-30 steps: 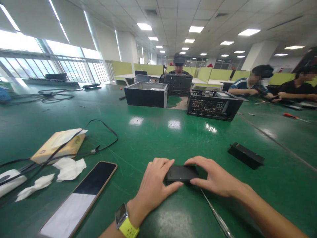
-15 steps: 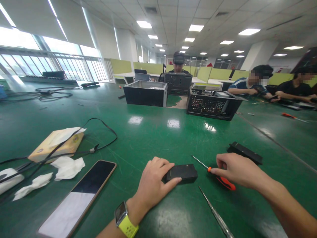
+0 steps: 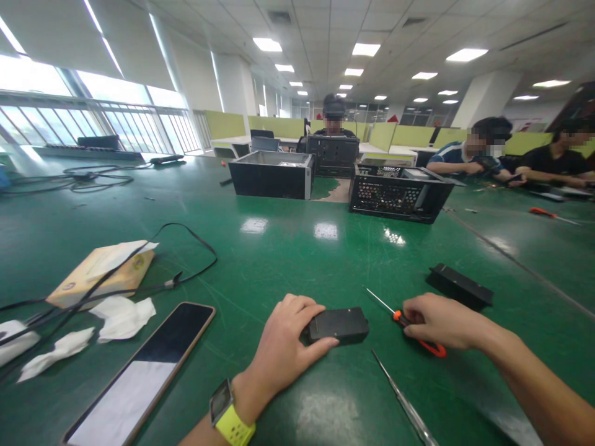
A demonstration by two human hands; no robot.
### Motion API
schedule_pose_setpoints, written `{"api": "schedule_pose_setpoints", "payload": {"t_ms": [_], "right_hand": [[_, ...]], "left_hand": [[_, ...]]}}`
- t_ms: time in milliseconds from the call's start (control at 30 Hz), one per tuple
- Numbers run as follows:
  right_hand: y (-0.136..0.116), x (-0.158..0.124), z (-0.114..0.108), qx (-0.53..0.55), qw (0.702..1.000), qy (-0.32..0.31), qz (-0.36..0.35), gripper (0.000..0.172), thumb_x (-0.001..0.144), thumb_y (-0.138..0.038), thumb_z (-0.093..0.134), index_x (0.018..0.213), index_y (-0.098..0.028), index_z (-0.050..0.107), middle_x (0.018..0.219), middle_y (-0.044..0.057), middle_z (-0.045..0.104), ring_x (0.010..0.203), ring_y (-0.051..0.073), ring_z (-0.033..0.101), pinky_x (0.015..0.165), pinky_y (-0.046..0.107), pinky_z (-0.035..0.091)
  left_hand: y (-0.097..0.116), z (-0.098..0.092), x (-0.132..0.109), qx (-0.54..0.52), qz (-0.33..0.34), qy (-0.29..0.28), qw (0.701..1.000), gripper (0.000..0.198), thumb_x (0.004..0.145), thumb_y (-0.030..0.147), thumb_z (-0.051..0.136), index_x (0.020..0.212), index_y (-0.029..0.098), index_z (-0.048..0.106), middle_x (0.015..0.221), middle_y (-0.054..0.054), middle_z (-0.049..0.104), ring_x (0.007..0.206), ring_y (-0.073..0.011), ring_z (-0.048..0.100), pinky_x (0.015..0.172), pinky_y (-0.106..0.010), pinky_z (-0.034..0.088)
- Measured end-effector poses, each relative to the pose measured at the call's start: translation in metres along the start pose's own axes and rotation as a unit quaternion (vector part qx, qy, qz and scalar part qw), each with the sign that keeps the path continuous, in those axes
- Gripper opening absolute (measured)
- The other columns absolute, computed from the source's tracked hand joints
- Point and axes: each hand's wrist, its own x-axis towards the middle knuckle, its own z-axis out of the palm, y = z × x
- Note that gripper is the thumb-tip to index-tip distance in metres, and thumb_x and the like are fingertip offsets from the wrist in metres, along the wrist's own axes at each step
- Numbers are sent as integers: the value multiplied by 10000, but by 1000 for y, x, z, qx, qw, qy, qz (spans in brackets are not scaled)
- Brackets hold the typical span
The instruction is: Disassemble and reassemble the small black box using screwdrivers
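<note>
My left hand, with a watch on its wrist, grips the left end of a small black rectangular box lying on the green table. Its thumb presses the near side and its fingers lie over the far side. To the right, my right hand has its fingers closed round the red and black handle of a screwdriver. The screwdriver's thin shaft points away to the upper left. A slim metal tool lies between my forearms. Beyond my right hand rests a second, similar black box.
A phone, crumpled tissues, a tissue pack and a black cable are on the left. Computer cases stand at the back. Several people sit beyond, and another screwdriver lies far right.
My right hand has closed further round the screwdriver handle, and the screwdriver has shifted slightly right. My left hand stays on the black box. The view has moved a little.
</note>
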Motion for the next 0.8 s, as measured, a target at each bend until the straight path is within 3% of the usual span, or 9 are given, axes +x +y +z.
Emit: {"api": "schedule_pose_setpoints", "payload": {"t_ms": [233,533,800], "right_hand": [[3,1,-1,-3,1000,3,23,96,714,-315,636,682,-225,632,703,8,680,637,184,618,522,261,316],[-1,1,-3,-16,999,22,46,242,718,-489,654,765,-251,642,799,23,705,703,231,647,527,288,330],[2,0,-1,-21,999,7,38,218,689,-458,669,712,-245,625,757,6,687,664,205,622,512,274,311]], "left_hand": [[1,1,0,2,0,4,1000,309,837,361,696,1088,188,649,1021,-86,663,929,-258,579,824,-429,497],[0,0,0,18,6,10,1000,291,853,375,674,1073,185,666,992,-87,667,905,-257,582,799,-422,496],[2,0,0,13,2,11,1000,274,835,354,685,1050,187,658,982,-83,667,899,-256,576,796,-426,495]]}}
